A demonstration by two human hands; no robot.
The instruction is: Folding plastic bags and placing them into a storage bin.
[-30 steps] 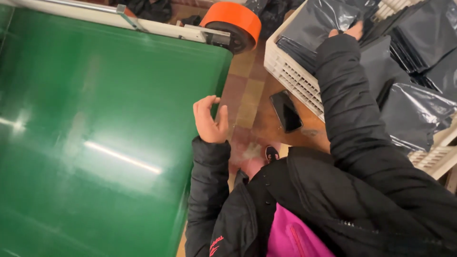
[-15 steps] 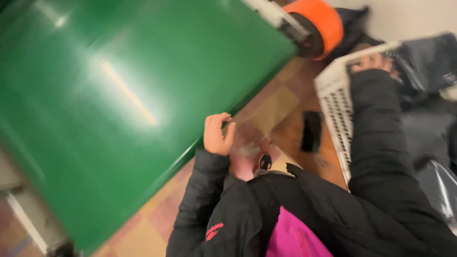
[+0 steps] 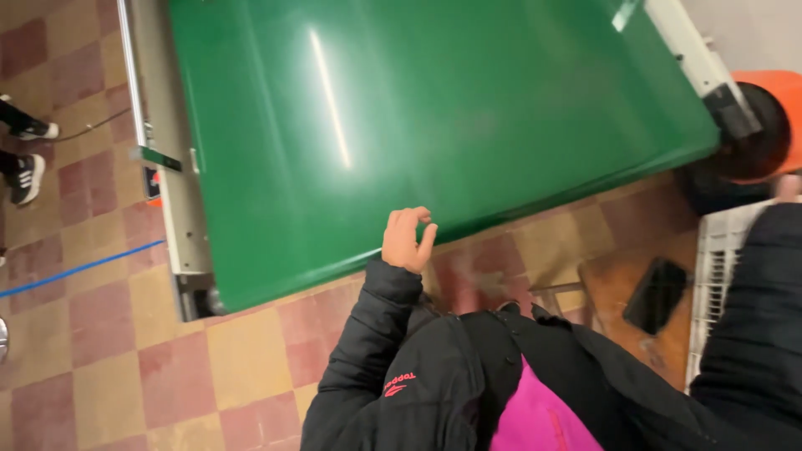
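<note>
My left hand (image 3: 407, 240) hangs at the near edge of a wide green conveyor belt (image 3: 418, 108). Its fingers are curled in and hold nothing. My right arm in a black jacket sleeve (image 3: 752, 309) reaches over a white plastic crate (image 3: 717, 276) at the right edge. Only a pale sliver of my right hand (image 3: 788, 188) shows past the cuff, too little to tell its state. The belt's surface is bare and shiny.
A black phone (image 3: 660, 294) lies on a brown wooden stool (image 3: 614, 292) beside the crate. An orange roller (image 3: 764, 121) sits at the belt's far right end. The grey metal side rail (image 3: 171, 184) runs along the left. Another person's shoes (image 3: 23, 150) stand on the tiled floor.
The view has swung left and back, showing the whole belt and floor. The black bags in the crate have dropped out of view. My left hand stays curled at the belt edge.
</note>
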